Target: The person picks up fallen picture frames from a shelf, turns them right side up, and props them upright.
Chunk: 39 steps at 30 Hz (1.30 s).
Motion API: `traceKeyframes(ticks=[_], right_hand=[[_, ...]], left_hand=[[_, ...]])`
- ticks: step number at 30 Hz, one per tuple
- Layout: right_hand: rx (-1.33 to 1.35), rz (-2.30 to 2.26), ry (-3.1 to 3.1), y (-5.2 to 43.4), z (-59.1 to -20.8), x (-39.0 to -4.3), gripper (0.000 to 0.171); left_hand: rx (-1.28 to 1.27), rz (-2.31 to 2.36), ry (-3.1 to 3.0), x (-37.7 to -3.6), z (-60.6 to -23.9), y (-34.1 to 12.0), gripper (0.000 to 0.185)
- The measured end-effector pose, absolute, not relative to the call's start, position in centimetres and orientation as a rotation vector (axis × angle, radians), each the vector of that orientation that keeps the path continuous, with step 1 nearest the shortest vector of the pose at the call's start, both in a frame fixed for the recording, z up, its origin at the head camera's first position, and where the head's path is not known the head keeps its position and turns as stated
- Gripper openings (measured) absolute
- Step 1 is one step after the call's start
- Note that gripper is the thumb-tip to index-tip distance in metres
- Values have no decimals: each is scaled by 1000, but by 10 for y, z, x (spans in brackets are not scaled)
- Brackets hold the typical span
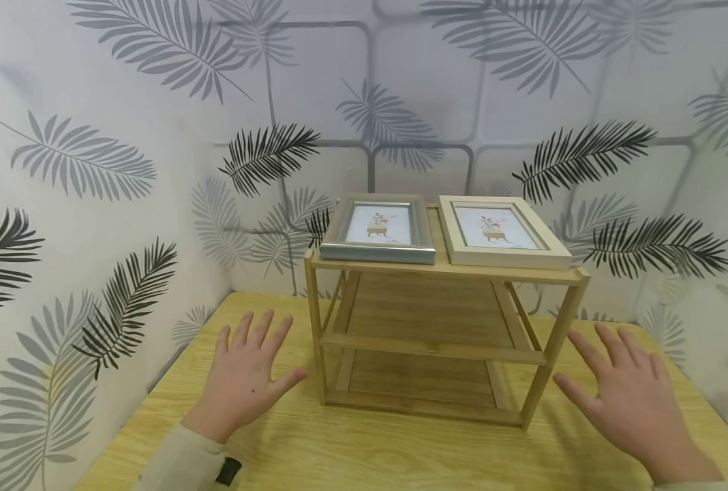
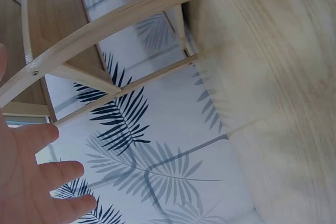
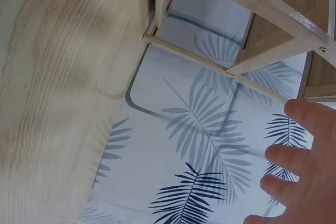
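A three-tier wooden shelf rack (image 1: 434, 348) stands on the table between my two hands. On its top tier lie two picture frames, face up and side by side: a silver-grey picture frame (image 1: 377, 254) at left and a cream picture frame (image 1: 511, 258) at right. Both show a print of a potted plant. My left hand (image 1: 247, 378) hovers left of the rack, fingers spread, holding nothing. To the right of the rack is my right hand (image 1: 630, 395), also spread, its fingertips near the right front post. Each wrist view shows the hand's fingers beside the rack's side posts.
The light wooden table (image 1: 352, 450) carries the rack and meets the wall behind and at both sides. Leaf-patterned wallpaper (image 1: 174, 136) covers the walls. The rack's middle shelf (image 1: 425, 307) and bottom shelf (image 1: 413, 375) have slim front rails.
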State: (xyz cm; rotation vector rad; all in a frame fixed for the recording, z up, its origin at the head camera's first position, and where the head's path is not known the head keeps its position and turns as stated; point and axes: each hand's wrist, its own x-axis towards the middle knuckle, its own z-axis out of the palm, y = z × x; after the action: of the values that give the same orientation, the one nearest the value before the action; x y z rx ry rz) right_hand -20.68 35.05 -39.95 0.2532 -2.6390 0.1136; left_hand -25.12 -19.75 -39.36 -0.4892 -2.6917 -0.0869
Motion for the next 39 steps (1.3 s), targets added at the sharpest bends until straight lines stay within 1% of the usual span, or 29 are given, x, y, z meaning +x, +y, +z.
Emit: traceKeyframes(ticks=[16, 20, 32, 39], right_hand=[[347, 291, -2497, 349, -382, -209, 59], [367, 313, -2474, 348, -376, -208, 58], [388, 493, -2487, 344, -360, -207, 53], [407, 647, -2473, 342, -353, -207, 50]], left_hand=[[-561, -244, -2450, -243, -378, -194, 79], [-592, -304, -2371, -239, -373, -192, 78], [-706, -436, -2146, -230, -349, -173, 84], [-767, -520, -2103, -223, -329, -154, 82]])
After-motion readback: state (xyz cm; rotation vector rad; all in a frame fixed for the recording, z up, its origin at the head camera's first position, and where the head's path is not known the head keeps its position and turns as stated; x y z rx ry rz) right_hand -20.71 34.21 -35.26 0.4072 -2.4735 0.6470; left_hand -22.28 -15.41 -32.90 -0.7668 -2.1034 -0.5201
